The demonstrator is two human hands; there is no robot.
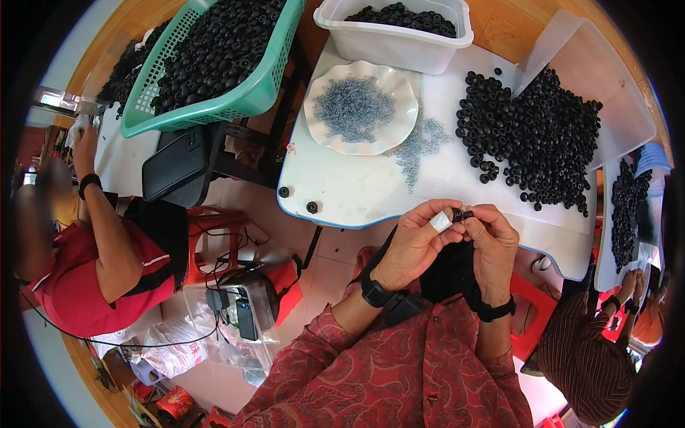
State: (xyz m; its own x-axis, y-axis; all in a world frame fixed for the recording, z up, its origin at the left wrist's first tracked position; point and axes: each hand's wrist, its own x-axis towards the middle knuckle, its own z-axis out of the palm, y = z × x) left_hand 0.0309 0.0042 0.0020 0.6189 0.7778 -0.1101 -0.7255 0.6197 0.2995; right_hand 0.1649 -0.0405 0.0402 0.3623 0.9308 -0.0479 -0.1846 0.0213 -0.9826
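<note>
Above the table's front edge, my left hand [410,246] and my right hand [494,251] meet fingertip to fingertip. Both are closed in a pinch on a small black ring-shaped part [459,215], mostly covered by the fingers. White tape [441,221] wraps a finger of the left hand. Beyond the hands, a big heap of similar black ring parts [531,135] spreads over the white table [335,192]. A scalloped white plate [403,93] holds small translucent greyish rings [354,108]; more loose translucent rings [410,160] lie beside it. Two single black parts [312,207] sit near the front left corner.
A white tub [399,51] of black parts stands at the back, and a clear bin [606,93] tips over the heap. At left, a green basket [250,100] full of black parts is above a phone [173,164]. People work at left [107,278] and right [585,357].
</note>
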